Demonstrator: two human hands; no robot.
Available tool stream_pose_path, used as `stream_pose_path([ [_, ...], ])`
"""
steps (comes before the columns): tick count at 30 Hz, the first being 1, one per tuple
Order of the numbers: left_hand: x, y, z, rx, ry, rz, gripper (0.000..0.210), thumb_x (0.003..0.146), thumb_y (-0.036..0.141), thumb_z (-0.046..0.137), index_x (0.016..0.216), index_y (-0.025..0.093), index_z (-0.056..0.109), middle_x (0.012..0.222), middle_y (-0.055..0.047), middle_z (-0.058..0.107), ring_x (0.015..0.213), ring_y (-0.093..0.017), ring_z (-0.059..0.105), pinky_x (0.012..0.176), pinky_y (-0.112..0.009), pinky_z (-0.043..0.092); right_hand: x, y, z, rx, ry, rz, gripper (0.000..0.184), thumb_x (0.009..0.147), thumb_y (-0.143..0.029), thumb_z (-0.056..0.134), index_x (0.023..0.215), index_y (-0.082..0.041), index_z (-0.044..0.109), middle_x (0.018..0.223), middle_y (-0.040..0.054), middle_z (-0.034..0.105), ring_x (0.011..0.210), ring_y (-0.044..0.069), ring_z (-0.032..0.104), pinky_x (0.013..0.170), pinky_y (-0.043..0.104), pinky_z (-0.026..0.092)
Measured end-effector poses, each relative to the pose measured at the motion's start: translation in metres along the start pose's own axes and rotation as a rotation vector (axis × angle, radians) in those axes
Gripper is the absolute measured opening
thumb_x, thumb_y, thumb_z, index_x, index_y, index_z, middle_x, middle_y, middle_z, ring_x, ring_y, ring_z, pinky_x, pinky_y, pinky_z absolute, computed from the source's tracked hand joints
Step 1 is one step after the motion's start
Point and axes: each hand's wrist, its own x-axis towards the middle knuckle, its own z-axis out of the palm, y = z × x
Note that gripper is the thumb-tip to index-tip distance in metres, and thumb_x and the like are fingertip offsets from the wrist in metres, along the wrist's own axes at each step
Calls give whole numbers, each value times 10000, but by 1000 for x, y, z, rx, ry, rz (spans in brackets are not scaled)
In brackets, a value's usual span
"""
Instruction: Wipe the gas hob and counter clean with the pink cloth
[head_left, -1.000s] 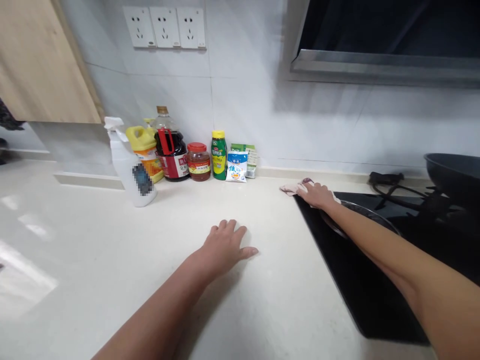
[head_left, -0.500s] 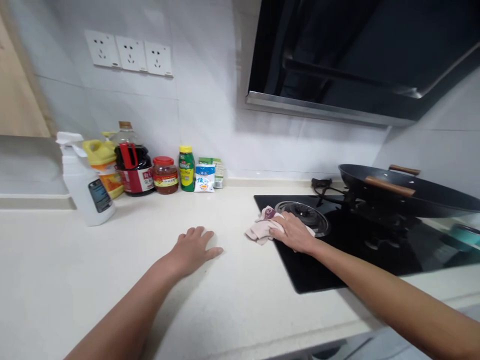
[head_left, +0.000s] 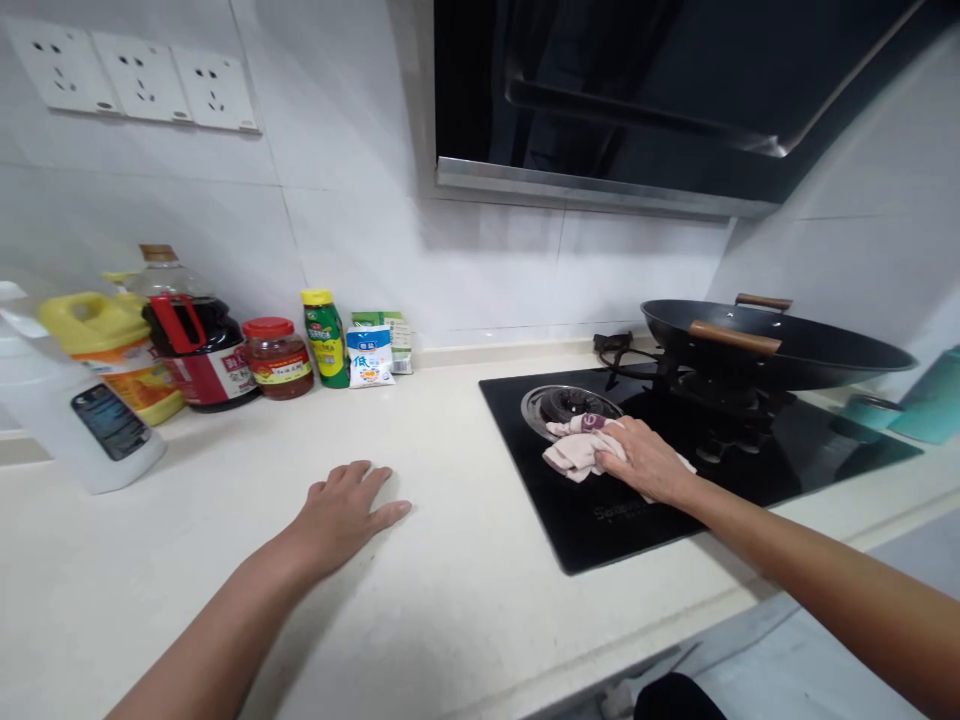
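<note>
One cloth (head_left: 579,456) bunched in right hand (head_left: 643,460), four o'clock; left hand (head_left: 340,520) spread, seven o'clock; stove (head_left: 574,535) wiping seems unfinished.

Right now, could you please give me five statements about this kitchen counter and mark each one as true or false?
1. The right hand holds a pale cloth over the black cooktop. True.
2. The left hand grips the red-lidded jar. False: it is palm down at the counter, holding nothing.
3. The wok has wooden handles. True.
4. In the picture, the green bottle stands to the right of the blue-and-white packet. False: it stands to the left.
5. Three white socket plates are on the wall. True.
</note>
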Motion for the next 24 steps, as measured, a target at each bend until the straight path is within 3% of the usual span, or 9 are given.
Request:
stream_pose_path([
  [6, 2, 0, 6, 61, 8, 1, 713, 889, 665, 389, 1395, 188, 545, 1465, -178, 486, 1333, -396, 426, 1044, -546, 370, 9, 22, -3, -89, -48, 227, 400, 956, -413, 415, 1256, -223, 599, 1138, 129, 578, 1039, 308, 545, 862, 402, 435],
  [14, 2, 0, 6, 86, 1, -2, 706, 901, 669, 363, 1404, 206, 537, 1469, -176, 482, 1342, -398, 426, 1043, -547, 377, 30, 45, -3, -36, -132, 426, 446, 961, -363, 386, 1377, -290, 531, 1334, 134, 515, 1197, 366, 520, 952, 529, 451],
  [24, 3, 4, 9, 128, 6, 5, 708, 906, 669, 361, 1377, 172, 540, 1433, -186, 491, 1302, -410, 445, 1012, -558, 394, 64, 68, 3, -40, -126, 525, 427, 964, -365, 430, 1374, -315, 539, 1367, 157, 493, 1199, 401, 513, 936, 612, 462],
])
